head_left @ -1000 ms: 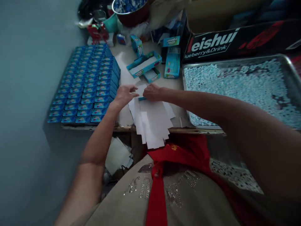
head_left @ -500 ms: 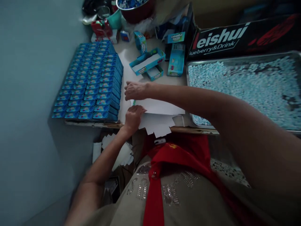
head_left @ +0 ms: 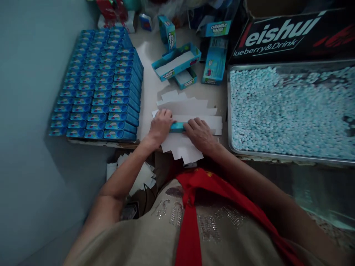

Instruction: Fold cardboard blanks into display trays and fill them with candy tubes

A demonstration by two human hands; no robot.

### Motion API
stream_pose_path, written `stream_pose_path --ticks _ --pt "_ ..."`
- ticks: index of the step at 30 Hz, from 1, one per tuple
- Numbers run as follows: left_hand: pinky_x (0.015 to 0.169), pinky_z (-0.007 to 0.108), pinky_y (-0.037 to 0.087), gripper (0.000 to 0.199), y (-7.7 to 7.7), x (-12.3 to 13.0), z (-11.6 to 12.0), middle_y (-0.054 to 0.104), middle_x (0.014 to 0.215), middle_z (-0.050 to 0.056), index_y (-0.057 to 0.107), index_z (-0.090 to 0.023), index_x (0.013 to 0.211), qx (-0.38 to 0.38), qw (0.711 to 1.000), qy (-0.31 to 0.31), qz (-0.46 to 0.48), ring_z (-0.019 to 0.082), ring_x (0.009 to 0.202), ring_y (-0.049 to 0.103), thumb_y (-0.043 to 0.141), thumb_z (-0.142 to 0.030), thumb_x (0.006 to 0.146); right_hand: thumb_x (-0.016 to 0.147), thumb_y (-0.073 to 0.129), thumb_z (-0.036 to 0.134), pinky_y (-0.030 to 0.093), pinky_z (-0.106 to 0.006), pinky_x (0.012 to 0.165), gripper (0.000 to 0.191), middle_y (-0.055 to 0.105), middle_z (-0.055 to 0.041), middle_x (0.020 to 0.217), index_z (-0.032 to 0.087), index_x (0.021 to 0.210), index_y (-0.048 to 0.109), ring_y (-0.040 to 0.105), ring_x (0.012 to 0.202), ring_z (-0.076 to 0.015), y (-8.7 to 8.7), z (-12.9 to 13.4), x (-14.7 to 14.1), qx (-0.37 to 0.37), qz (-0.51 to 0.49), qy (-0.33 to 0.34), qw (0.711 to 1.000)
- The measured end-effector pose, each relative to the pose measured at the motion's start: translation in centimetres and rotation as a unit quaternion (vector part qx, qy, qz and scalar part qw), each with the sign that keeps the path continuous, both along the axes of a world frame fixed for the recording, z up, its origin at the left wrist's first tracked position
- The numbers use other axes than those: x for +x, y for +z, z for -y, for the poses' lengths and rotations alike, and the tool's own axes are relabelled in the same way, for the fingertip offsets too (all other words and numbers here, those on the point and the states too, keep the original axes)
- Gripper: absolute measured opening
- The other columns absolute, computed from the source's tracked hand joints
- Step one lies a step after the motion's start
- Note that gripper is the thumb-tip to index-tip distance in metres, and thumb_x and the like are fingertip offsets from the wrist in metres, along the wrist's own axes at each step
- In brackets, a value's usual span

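- The folded carton (head_left: 178, 127) was held by the left hand (head_left: 161, 127) and right hand (head_left: 200, 135), fingers curled narrowly.
- Thumbs were partly hidden; the tray (head_left: 230, 111) was cut off.

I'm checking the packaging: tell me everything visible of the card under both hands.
The card looks like thin paperboard, white with a blue strip, apparently folded over. It lies crosswise over white sheets at the front of the table. The left hand touches its left part, the right hand its right, hiding much.
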State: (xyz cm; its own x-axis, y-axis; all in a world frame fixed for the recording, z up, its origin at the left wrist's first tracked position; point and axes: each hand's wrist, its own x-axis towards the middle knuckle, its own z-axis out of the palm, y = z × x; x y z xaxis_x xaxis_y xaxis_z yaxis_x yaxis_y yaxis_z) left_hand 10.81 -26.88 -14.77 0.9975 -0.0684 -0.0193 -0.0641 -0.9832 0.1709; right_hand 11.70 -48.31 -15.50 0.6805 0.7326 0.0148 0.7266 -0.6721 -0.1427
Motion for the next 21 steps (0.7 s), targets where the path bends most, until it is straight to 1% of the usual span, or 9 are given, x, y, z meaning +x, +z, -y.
stream_pose_path --ticks 2,4,7,9,11,14,16,19,21 --pt "0.112 0.051 0.049 0.022 -0.6 -1.8 -0.5 0.072 0.124 0.014 0.069 -0.022 0.119 0.000 0.995 -0.086 0.055 0.033 0.123 0.064 0.065 -0.037 0.104 0.113 0.038 0.030 0.035 -0.042 0.087 0.036 0.067 -0.0197 0.124 0.016 0.127 0.068 0.051 0.110 -0.0333 -0.2 -0.6 0.3 0.004 -0.005 -0.016 1.000" --pt "0.115 0.053 0.046 0.030 -1.5 -3.3 -0.8 0.070 0.129 0.015 0.068 -0.023 0.126 0.002 0.989 -0.133 0.062 0.034 0.125 0.060 0.068 -0.041 0.102 0.113 0.034 0.030 0.035 -0.042 0.088 0.039 0.067 -0.0196 0.122 0.016 0.125 0.068 0.051 0.110 -0.0336 -0.4 -0.9 0.6 0.001 -0.004 -0.016 1.000" --pt "0.104 0.050 0.048 0.029 -2.7 -4.3 -0.6 0.070 0.127 0.017 0.068 -0.022 0.122 0.015 0.993 -0.108 0.044 0.035 0.120 0.059 0.066 -0.044 0.103 0.112 0.035 0.033 0.036 -0.042 0.087 0.038 0.067 -0.0199 0.118 0.016 0.121 0.068 0.052 0.110 -0.0347 -0.5 -1.1 0.5 -0.019 -0.007 0.003 1.000" --pt "0.094 0.046 0.048 0.025 -3.1 -4.2 -0.5 0.071 0.116 0.015 0.069 -0.023 0.112 0.022 0.995 -0.092 0.033 0.034 0.113 0.060 0.060 -0.046 0.106 0.112 0.038 0.035 0.037 -0.043 0.087 0.036 0.066 -0.0209 0.119 0.015 0.120 0.067 0.054 0.110 -0.0355 -0.7 -1.2 0.0 -0.031 -0.014 0.005 0.999" --pt "0.087 0.043 0.046 0.028 -3.2 -4.1 -0.6 0.071 0.105 0.014 0.070 -0.024 0.102 0.023 0.995 -0.094 0.030 0.033 0.107 0.060 0.056 -0.048 0.107 0.112 0.037 0.034 0.039 -0.042 0.085 0.035 0.067 -0.0207 0.118 0.016 0.119 0.066 0.056 0.110 -0.0349 -0.8 -1.3 -0.6 -0.039 -0.032 0.003 0.999" --pt "0.083 0.042 0.043 0.034 -3.3 -4.1 -0.9 0.070 0.096 0.013 0.070 -0.024 0.094 0.023 0.994 -0.096 0.042 0.031 0.101 0.060 0.052 -0.048 0.109 0.114 0.029 0.028 0.038 -0.039 0.078 0.038 0.070 -0.0185 0.115 0.017 0.121 0.065 0.062 0.106 -0.0316 -0.8 -1.7 -1.0 -0.058 -0.073 0.000 0.996" --pt "0.082 0.041 0.042 0.036 -3.3 -4.1 -1.2 0.069 0.092 0.012 0.070 -0.024 0.090 0.022 0.994 -0.096 0.047 0.030 0.098 0.061 0.052 -0.048 0.110 0.116 0.028 0.030 0.036 -0.037 0.074 0.039 0.072 -0.0175 0.112 0.017 0.124 0.064 0.066 0.103 -0.0295 -0.5 -2.0 -0.7 -0.074 -0.105 0.000 0.992" --pt "0.081 0.040 0.043 0.037 -3.3 -4.2 -1.6 0.068 0.089 0.011 0.071 -0.025 0.088 0.021 0.993 -0.099 0.054 0.029 0.095 0.062 0.053 -0.049 0.109 0.116 0.038 0.036 0.035 -0.036 0.073 0.034 0.075 -0.0158 0.112 0.016 0.128 0.063 0.068 0.101 -0.0276 0.2 -1.6 0.1 -0.086 -0.144 0.028 0.985" --pt "0.081 0.039 0.044 0.036 -3.2 -4.3 -1.6 0.069 0.088 0.010 0.072 -0.025 0.088 0.022 0.992 -0.104 0.063 0.028 0.094 0.063 0.055 -0.051 0.108 0.113 0.045 0.026 0.036 -0.035 0.074 0.026 0.075 -0.0147 0.119 0.017 0.129 0.063 0.068 0.104 -0.0266 0.5 -0.7 0.3 -0.077 -0.142 0.059 0.985"
